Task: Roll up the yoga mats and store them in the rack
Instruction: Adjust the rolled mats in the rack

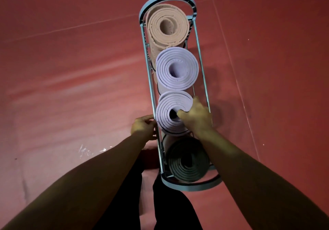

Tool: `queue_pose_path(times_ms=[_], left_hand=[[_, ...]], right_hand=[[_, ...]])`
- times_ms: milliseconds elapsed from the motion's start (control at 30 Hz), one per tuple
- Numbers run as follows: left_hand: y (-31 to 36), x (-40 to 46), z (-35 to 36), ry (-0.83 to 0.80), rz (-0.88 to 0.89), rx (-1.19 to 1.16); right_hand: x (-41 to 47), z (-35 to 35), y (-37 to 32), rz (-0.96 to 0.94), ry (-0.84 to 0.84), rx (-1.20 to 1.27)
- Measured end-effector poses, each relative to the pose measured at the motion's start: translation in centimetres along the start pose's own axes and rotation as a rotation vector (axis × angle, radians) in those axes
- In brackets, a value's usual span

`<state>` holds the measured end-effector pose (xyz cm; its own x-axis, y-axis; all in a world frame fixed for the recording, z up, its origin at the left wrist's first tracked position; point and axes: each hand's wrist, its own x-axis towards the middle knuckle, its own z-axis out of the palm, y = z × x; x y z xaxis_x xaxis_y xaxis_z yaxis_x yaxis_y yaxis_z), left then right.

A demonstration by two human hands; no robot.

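Third slot of the blue wire rack [200,55], toward its near end — right hand [195,117] pinches the lilac mat roll [169,113] at its core, left hand [142,125] curls around the rack's side rail. Best press straight down, rack braced, so the coil stays tight.

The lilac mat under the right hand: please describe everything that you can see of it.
The nearer lilac mat is a foam-like roll seen end-on, its spiral layers loosely wound around a dark core. It stands upright in the metal rack, third from the far end, between another lilac roll and a grey one. The right hand grips its rim, thumb in the core; the left hand is at its left side.
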<state>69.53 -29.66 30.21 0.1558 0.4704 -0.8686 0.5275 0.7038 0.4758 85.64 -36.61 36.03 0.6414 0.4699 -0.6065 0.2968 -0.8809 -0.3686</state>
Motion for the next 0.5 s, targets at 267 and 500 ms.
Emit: queue_pose_path(times_ms=[267,500], left_hand=[[8.1,4.4,-0.7,0.063,0.16,-0.063],[10.6,6.7,-0.8,0.087,0.113,-0.116]], right_hand=[[5.0,-6.1,-3.7,0.077,-0.058,0.45],[9.8,-5.5,-7.3,-0.081,-0.05,0.226]])
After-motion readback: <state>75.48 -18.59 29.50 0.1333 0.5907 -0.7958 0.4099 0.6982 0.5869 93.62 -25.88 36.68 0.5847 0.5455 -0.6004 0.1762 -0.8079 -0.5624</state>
